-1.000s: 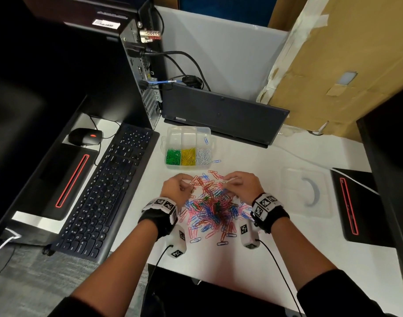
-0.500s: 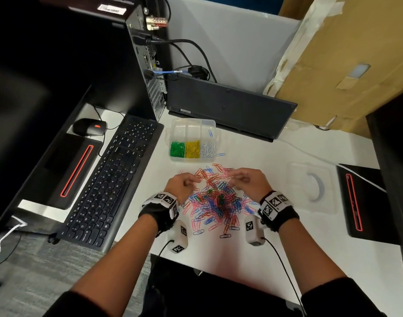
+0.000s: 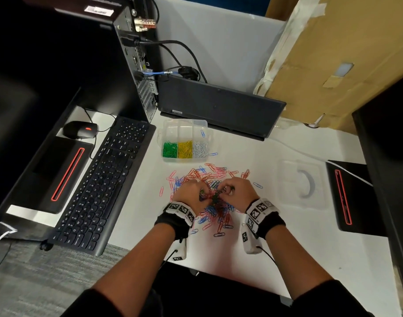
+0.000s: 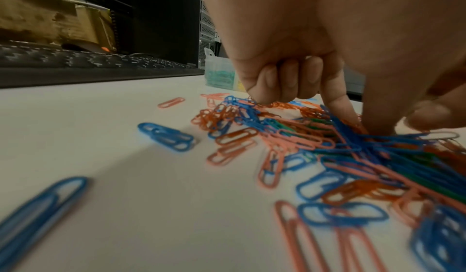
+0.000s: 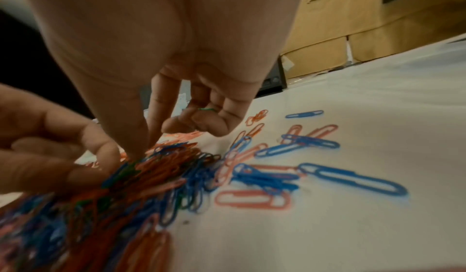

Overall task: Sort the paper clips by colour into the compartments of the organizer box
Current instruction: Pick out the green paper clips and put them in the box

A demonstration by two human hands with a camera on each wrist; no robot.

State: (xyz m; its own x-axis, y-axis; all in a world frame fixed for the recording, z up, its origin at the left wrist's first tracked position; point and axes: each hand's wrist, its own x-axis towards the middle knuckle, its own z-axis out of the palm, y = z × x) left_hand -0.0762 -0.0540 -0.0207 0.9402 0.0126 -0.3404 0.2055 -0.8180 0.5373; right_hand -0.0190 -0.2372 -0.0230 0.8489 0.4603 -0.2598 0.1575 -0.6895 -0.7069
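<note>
Lying spread on the white desk (image 3: 287,259), just in front of the organizer box (image 3: 185,143): the pile of paper clips (image 3: 215,211), red, pink and blue with some green, directly under both hands. Pressing down into the middle of the pile from its left: the left hand (image 3: 191,194), forefinger and thumb pinching into the tangle, remaining fingers (image 4: 282,79) curled into the palm. Working the same spot from the right, knuckles nearly touching the other's: the right hand (image 3: 238,191), thumb and forefinger closing on clips at the pile's crest, and a single green clip (image 5: 207,109) being held tucked under its curled outer fingers. Sitting beyond the pile, well apart from both hands: the box, its near row holding green, yellow and white clips from left to right, one blue clip lying in the far right compartment.

Being hidden by the fingers: exactly which clips each pinch is holding. Blurring heavily in both wrist views: the nearest clips. Lying to the right, faint and hard to make out: a clear lid (image 3: 302,181).
</note>
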